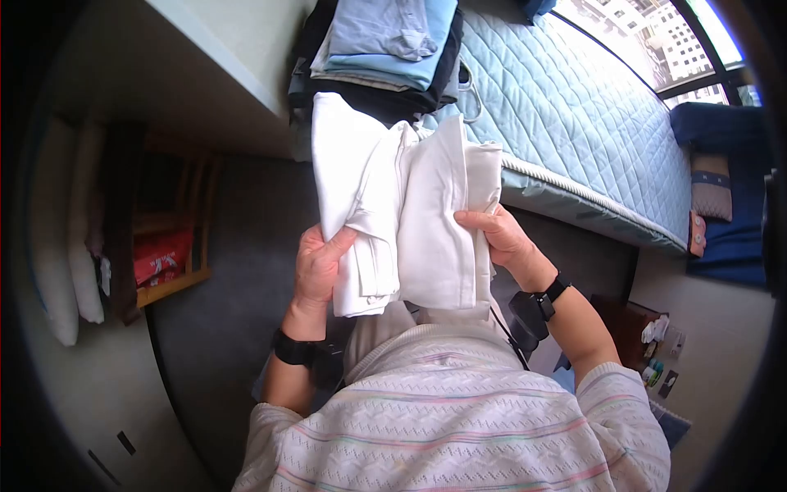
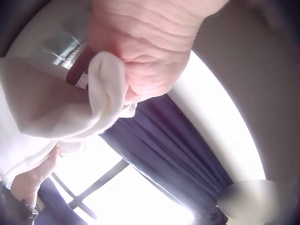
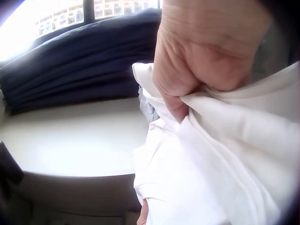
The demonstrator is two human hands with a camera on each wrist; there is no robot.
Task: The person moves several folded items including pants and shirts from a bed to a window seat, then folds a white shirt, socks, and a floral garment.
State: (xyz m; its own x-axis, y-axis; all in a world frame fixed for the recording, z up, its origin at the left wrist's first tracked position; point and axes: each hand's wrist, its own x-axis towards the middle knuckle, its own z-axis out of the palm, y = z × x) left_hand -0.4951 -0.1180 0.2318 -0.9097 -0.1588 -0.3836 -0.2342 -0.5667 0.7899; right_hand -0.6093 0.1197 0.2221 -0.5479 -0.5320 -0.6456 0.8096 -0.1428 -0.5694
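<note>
A folded white garment hangs between both hands in front of the torso, its layers uneven at the top. The left hand grips its left edge, thumb on the front face. On the opposite side the right hand pinches the edge, thumb in front and fingers behind the cloth. A rolled fold of the white cloth lies against the left hand in the left wrist view. In the right wrist view the cloth bunches under the right hand, whose fingertips are partly hidden.
Beyond the garment, a stack of folded clothes sits at the corner of a bed with a light blue quilted cover. A wooden chair with a red bag stands at left. Dark blue curtains hang by the window.
</note>
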